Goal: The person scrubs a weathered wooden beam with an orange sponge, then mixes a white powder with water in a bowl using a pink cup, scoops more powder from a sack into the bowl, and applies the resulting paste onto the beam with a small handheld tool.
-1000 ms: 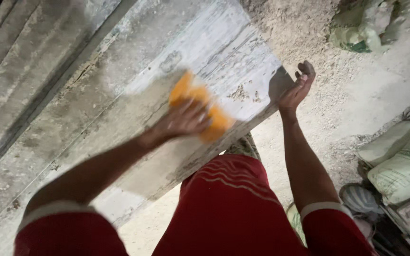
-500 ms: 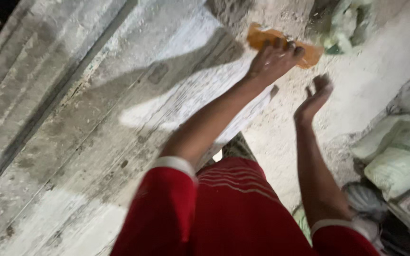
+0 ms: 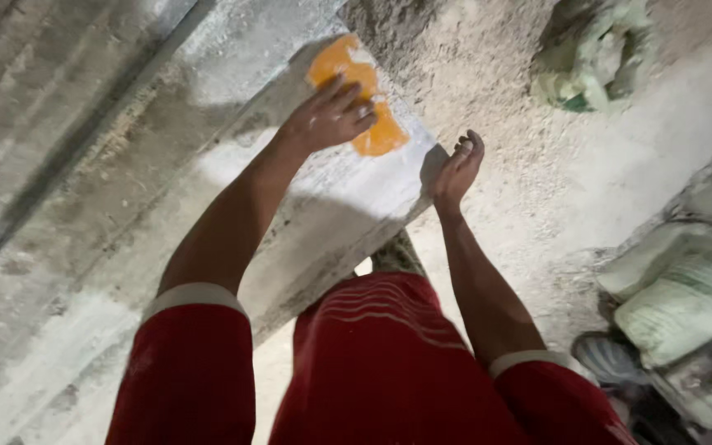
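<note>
Rough grey concrete slab (image 3: 125, 206) over dusty floor (image 3: 537, 189), left hand (image 3: 327, 115) fingers spread flat on orange sponge (image 3: 381, 136) near slab corner, right hand (image 3: 457, 169) loosely curled (empty) beside edge, pale green sacks (image 3: 686, 297) at right, crumpled bag (image 3: 595, 53) top.

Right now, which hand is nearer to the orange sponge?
Left. The left hand lies flat on the orange sponge, pressing it against the grey slab. The right hand hangs open beside the slab's edge, apart from the sponge.

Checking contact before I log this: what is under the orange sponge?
The orange sponge lies flat on the grey plastered slab, near its end. The left hand presses on its middle, hiding that part. The surface directly beneath it cannot be seen.
</note>
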Tool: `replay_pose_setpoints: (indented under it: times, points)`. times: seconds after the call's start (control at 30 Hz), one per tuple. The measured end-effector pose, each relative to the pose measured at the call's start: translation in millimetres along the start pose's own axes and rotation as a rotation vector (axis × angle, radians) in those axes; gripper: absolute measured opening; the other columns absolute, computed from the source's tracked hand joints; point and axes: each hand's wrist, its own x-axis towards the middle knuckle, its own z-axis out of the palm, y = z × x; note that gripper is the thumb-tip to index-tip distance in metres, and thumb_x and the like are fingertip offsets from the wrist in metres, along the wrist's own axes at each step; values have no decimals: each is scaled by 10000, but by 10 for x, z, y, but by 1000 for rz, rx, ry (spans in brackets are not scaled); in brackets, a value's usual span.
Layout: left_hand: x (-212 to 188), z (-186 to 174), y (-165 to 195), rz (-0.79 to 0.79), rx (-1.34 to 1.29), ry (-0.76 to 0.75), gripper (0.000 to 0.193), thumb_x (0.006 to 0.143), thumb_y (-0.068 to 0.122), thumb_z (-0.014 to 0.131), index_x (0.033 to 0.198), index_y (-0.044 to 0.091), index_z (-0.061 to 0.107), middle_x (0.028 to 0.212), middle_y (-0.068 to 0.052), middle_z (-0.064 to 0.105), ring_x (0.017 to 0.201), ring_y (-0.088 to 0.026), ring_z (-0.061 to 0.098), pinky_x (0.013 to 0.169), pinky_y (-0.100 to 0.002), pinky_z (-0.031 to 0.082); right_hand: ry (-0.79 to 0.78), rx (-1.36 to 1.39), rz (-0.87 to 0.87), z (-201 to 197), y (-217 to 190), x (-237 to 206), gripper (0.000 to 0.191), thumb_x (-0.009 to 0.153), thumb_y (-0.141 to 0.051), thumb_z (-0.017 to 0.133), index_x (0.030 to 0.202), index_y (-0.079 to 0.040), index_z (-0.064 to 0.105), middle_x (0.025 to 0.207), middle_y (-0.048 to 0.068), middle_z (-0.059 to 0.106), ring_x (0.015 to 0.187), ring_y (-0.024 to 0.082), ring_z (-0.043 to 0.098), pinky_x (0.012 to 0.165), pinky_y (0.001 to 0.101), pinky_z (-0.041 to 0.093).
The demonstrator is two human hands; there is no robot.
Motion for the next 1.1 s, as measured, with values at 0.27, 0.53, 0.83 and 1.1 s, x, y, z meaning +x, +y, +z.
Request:
replay_pose_setpoints:
  times: [0.27, 0.53, 0.83, 1.1]
  points:
    - [1243, -11, 111, -451, -521, -347, 296, 1034, 184, 605, 1307, 73, 581, 764, -94, 734, 615, -187, 700, 502, -367, 547, 79, -64, 114, -31, -64, 41, 390, 1139, -309, 356, 1249, 7, 556, 1136, 123, 577, 992, 224, 583, 938, 364, 499]
    - [1254, 305, 39, -1571, -684, 182, 380, 881, 345, 692, 1138, 65, 700, 932, -151, 775, 810, -303, 730, 694, -433, 566, 102, -27, 107, -49, -26, 33, 355, 1146, -324, 351, 1208, -18, 519, 1128, 111, 539, 1032, 236, 569, 965, 390, 475]
    - [265, 258, 90, -1581, -800, 211, 408, 838, 388, 737, 1108, 82, 721, 976, -121, 804, 922, -311, 793, 820, -416, 594, 80, -116, 103, -33, 148, 35, 360, 1137, -303, 359, 1227, 1, 529, 1161, 143, 541, 1043, 260, 598, 969, 398, 475]
    - [-71, -227, -344, -1153, -610, -339, 353, 902, 221, 643, 1228, 89, 668, 1056, -180, 748, 933, -376, 725, 808, -482, 562, 70, -140, 90, -19, 65, -9, 304, 1131, -220, 351, 1194, 20, 527, 1118, 158, 530, 1012, 273, 571, 950, 412, 472]
